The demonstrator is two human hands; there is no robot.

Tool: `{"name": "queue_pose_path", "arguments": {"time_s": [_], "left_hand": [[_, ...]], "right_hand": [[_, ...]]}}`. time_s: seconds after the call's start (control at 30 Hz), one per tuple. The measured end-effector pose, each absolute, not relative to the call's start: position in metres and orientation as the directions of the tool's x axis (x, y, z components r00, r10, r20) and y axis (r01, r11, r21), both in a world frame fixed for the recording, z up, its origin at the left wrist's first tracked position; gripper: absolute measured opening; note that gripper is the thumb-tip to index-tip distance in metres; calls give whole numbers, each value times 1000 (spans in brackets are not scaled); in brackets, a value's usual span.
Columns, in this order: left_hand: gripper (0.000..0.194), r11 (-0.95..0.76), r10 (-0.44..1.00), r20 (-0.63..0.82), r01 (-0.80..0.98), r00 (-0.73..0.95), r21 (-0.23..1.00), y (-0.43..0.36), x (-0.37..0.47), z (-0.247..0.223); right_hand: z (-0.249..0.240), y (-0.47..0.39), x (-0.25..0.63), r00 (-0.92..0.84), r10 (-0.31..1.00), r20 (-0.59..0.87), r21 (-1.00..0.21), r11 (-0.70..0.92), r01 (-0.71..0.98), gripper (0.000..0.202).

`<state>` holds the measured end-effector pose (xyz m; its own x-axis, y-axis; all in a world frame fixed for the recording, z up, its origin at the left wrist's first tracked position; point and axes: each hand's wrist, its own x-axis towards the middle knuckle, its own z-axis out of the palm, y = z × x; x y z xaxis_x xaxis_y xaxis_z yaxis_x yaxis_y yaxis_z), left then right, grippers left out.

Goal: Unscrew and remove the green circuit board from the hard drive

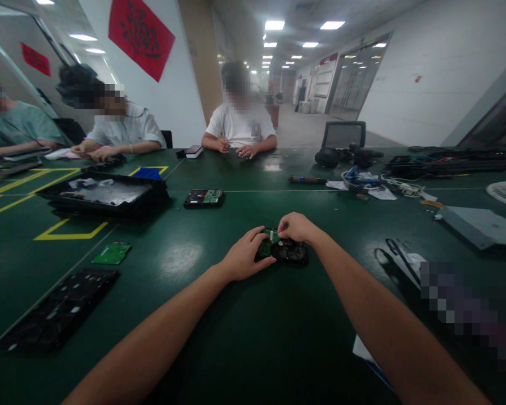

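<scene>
Dark-green flat tabletop [179, 259]: smooth, glossy, mirroring ceiling light. Black-and-green rectangular device [294, 255] on it: dark portion glossy. Right of device, grey box-shaped metal-looking case [483, 225]: smooth, matt.

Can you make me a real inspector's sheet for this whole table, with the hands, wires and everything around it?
Surface: dark green table, with yellow tape outlines at left.
Job's things: black device with a green board, partly hidden by the hands.
Clutter: loose circuit board, flat black part, black tray with white scraps inside, another device, grey box.
Left grip: holds the black device from its left side.
Right grip: fingertips pinched together at the green board; too small to tell what they hold.
Cables: dark bundle at far right, white cable nearer.
Surroundings: three people seated across the table; red sign behind.
</scene>
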<state>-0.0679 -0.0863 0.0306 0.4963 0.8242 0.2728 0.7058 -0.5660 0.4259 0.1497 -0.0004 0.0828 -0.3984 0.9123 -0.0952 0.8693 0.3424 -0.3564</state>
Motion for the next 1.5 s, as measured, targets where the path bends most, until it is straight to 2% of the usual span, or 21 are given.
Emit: {"name": "queue_pose_path", "arguments": {"time_s": [0.2, 0.77, 0.93, 1.03, 1.17, 1.27, 1.33, 1.5], "left_hand": [[67, -570, 821, 278, 704, 498, 423, -86, -68, 31], [66, -584, 812, 286, 689, 509, 429, -86, -68, 30], [69, -591, 807, 299, 681, 510, 432, -85, -69, 29], [71, -589, 808, 303, 677, 506, 440, -84, -70, 27], [80, -599, 801, 312, 676, 511, 429, -82, -71, 24], [81, -603, 797, 300, 684, 523, 410, -79, -72, 22], [78, -613, 790, 295, 681, 537, 401, -76, -72, 22], [79, -619, 786, 330, 678, 523, 397, -73, -66, 23]], "right_hand": [[86, 4, 148, -414, 902, -127, -329, 355, 875, 4], [84, -2, 150, -409, 911, -55, -319, 372, 872, 5], [89, -1, 156, -366, 930, -20, -341, 338, 877, 12], [98, -3, 160, -326, 945, 21, -389, 308, 868, 15], [113, -8, 170, -227, 971, 71, -555, 228, 800, 30], [128, -13, 183, -238, 969, 68, -648, 224, 728, 34], [139, -17, 191, -251, 957, 145, -653, 283, 703, 34], [163, -29, 196, -164, 847, 506, -466, 429, 774, 34]]}}
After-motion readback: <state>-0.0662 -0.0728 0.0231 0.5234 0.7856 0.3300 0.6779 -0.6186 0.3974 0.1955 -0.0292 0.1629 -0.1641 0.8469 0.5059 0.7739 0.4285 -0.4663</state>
